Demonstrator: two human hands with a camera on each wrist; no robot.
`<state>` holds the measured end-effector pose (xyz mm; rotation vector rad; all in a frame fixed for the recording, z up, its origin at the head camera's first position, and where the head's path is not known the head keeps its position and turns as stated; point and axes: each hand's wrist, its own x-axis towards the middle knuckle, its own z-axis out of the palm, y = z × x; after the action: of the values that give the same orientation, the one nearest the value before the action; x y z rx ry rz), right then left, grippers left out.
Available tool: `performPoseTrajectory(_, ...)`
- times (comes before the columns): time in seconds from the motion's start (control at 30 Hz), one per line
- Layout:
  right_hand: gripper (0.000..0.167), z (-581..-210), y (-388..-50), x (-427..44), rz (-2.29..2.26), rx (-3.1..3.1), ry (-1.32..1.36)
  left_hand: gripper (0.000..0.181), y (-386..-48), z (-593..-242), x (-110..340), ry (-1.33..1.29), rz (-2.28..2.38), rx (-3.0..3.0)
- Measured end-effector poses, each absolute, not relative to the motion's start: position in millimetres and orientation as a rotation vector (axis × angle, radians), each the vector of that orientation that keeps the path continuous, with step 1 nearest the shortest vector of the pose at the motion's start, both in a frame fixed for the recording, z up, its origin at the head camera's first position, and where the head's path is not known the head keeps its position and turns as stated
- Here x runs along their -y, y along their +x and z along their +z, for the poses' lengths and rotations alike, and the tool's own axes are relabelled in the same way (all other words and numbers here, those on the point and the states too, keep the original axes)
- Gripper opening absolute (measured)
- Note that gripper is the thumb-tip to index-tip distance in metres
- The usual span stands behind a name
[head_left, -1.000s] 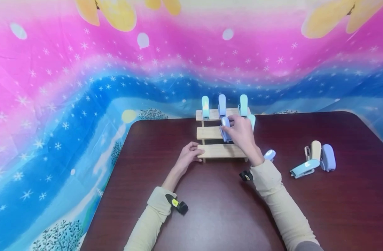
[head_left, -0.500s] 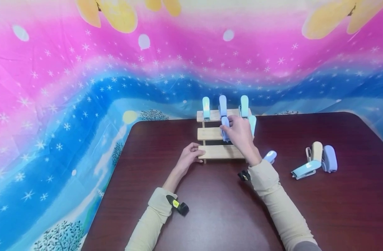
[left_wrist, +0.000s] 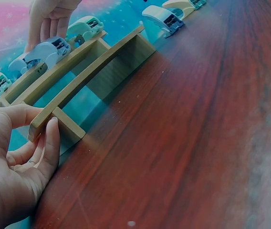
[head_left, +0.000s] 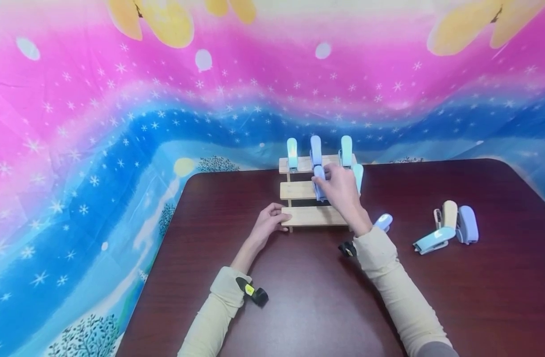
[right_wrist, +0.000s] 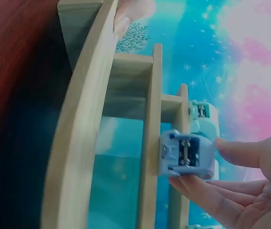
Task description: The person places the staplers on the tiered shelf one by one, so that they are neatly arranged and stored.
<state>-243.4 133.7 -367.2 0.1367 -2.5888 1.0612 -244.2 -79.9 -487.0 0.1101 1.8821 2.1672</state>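
A three-tier wooden rack [head_left: 314, 215] stands on the table. My left hand [head_left: 268, 223] grips the left end of its lowest shelf, thumb above and fingers below. On the middle shelf, a lavender stapler [head_left: 319, 182] stands upright between the thumb and fingers of my right hand [head_left: 344, 188]; the right wrist view shows the stapler's [right_wrist: 188, 155] front end against the shelf edge. Along the top shelf are a mint stapler [head_left: 292, 152], a lavender stapler [head_left: 315, 148] and another mint stapler [head_left: 346, 148]. Partly behind my right hand, one more mint stapler [head_left: 358, 176] sits at the middle shelf's right end.
Right of the rack, a lavender stapler [head_left: 383, 221] lies on the dark table [head_left: 299, 297], partly hidden by my sleeve. Farther right, a cream stapler [head_left: 449, 213], a light blue stapler [head_left: 435, 240] and a lavender stapler [head_left: 467, 224] lie close together. A printed cloth [head_left: 254, 89] hangs behind.
My right hand and the lavender stapler in it have shifted very slightly left along the middle shelf. The left hand keeps its grip on the rack.
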Motion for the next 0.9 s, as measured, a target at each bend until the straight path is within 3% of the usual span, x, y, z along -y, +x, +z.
performPoseTrajectory(0.2,0.036,-357.7,-234.7,-144.0,1.034,2.562,0.165,0.028,-243.3,-487.7,79.9,0.119,2.154,-1.885)
performPoseTrajectory(0.47,0.027,-350.2,-215.8,-167.9,0.956,2.510,0.231,0.033,-243.7,-485.9,80.8,0.119,2.152,-1.892)
performPoseTrajectory(0.9,0.039,-342.4,-197.5,-213.5,0.893,2.585,0.116,0.035,-244.4,-485.8,80.5,0.124,2.133,-1.915)
